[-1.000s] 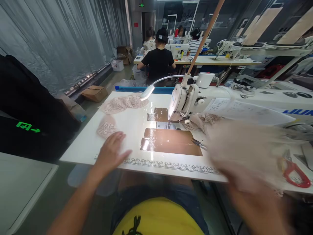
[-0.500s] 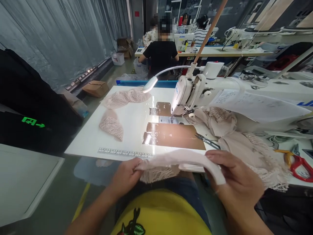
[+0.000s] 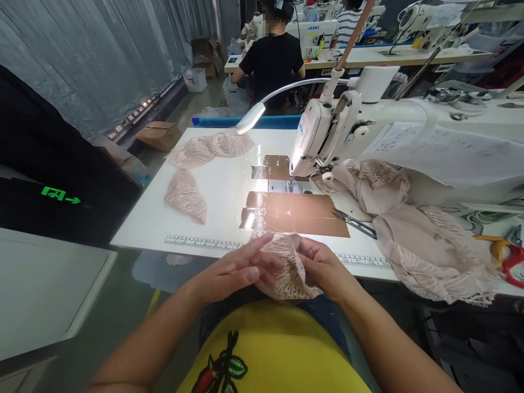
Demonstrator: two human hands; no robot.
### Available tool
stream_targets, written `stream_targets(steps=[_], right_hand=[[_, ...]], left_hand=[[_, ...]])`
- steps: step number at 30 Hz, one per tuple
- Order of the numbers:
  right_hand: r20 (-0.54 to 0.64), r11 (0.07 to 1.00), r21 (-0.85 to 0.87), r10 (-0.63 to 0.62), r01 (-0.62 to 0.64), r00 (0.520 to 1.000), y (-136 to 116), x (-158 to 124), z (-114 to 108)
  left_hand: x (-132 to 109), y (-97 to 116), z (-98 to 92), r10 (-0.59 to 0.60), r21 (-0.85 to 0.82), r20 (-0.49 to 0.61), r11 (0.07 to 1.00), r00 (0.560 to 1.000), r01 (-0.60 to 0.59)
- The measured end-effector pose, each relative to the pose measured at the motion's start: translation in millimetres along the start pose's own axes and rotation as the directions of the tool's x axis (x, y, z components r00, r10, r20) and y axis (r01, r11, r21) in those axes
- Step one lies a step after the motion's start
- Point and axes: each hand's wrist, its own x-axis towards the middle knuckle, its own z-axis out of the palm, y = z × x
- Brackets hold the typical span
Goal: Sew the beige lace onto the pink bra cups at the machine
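Note:
A beige lace bra cup (image 3: 286, 273) hangs between my hands, above my lap at the table's front edge. My right hand (image 3: 329, 270) pinches its right side between thumb and fingers. Against the left side lies my left hand (image 3: 235, 270), its fingers stretched and thumb apart, some fingertips touching the lace. More beige lace cups (image 3: 213, 150) rest at the table's far left, with another lace cup (image 3: 187, 199) nearer. Beyond my hands stands a white sewing machine (image 3: 311, 136), with brown tape (image 3: 295, 213) on the table before its needle.
Thread snips (image 3: 354, 222) lie right of the tape. A heap of beige lace fabric (image 3: 434, 251) covers the right side, beside red-handled scissors (image 3: 513, 265). A lamp (image 3: 250, 118) reaches over the table. A ruler strip (image 3: 204, 243) runs along the front edge. A co-worker in black (image 3: 272, 63) sits ahead.
The pale strip stretched between my hands has dropped from clear view, and the lace cup is now turned up. My right hand moved left, closer to my left, whose fingers have spread. The view tilted down.

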Motion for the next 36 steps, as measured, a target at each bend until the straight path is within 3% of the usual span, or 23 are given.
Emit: stream_targets(steps=[2,5,7,9,13,17,20,24,26,29,31,33,36], right_hand=[[0.046,0.997,0.078,0.024,-0.027,0.999,1,1,1],[0.080,0.987,0.147,0.046,-0.058,0.996,-1,1,2],[0.099,0.986,0.153,0.051,-0.065,0.994,-2,1,2],[0.096,0.990,0.129,0.039,-0.051,0.995,-2,3,3],[-0.076,0.994,0.099,-0.047,0.055,0.996,3,4,2],[-0.265,0.987,-0.087,-0.155,0.136,0.952,5,3,-5],[-0.243,0.964,-0.238,-0.174,0.116,0.954,5,2,-15],[-0.082,0.979,-0.160,-0.144,0.129,0.986,5,-6,-24],[-0.013,0.960,-0.222,-0.175,0.168,0.984,3,-12,-22],[-0.062,0.921,-0.362,-0.175,0.141,0.983,-1,-13,-15],[-0.131,0.956,-0.285,-0.108,0.067,0.986,-2,-9,-9],[-0.142,0.996,-0.092,-0.010,-0.003,0.990,-2,-3,-6],[-0.120,0.985,0.169,0.059,-0.038,0.991,1,2,-6]], left_hand=[[3,-1,-3.6,0.028,-0.002,0.004,1.000,1.000,-0.028],[9,1,-11.2,0.119,0.169,-0.155,0.981,0.981,-0.092],[15,5,-15.2,0.158,0.328,-0.243,0.942,0.957,-0.072],[23,9,-16.5,0.116,0.393,-0.238,0.920,0.964,-0.013],[35,10,-12.6,-0.023,0.283,-0.149,0.957,0.989,0.065],[37,1,-9.7,-0.135,0.229,-0.180,0.957,0.974,0.175],[36,-7,-7.2,-0.185,0.062,-0.271,0.976,0.945,0.209],[39,-13,-1.5,-0.178,-0.214,-0.474,0.973,0.862,0.083],[41,-15,0.8,-0.156,-0.260,-0.541,0.965,0.826,0.012],[44,-16,3.9,-0.118,-0.232,-0.576,0.973,0.809,-0.023],[45,-16,6.3,-0.089,-0.170,-0.569,0.985,0.817,-0.012],[45,-17,8.0,-0.064,-0.111,-0.554,0.994,0.830,0.003],[46,-18,5.6,-0.110,-0.198,-0.524,0.980,0.845,0.005]])
